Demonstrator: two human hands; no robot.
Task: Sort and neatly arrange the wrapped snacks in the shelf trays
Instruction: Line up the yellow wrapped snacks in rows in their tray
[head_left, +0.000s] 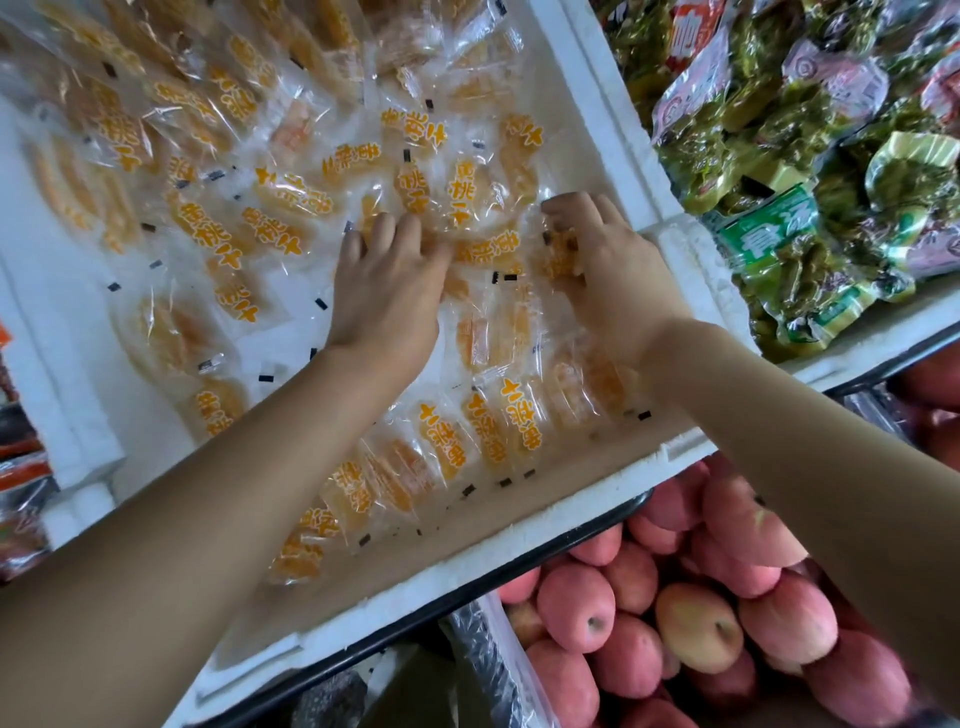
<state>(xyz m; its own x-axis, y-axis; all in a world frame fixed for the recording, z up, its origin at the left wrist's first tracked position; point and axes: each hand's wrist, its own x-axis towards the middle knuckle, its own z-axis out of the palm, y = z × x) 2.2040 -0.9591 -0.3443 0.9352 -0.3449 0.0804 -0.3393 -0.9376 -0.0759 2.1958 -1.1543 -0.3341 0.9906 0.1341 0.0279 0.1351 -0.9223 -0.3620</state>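
Pink-red apples (696, 623) are heaped at the near right, a clear plastic bag (485, 654) just left of them. Vacuum packs of green pickled vegetables (810, 171) fill the far right. Red-orange packets (21, 483) show at the left edge.

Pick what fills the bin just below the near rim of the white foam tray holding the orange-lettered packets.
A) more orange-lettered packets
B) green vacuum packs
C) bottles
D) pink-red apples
D: pink-red apples fill the bin under the foam tray's near rim, while the green vacuum packs lie in the neighbouring tray on the right.
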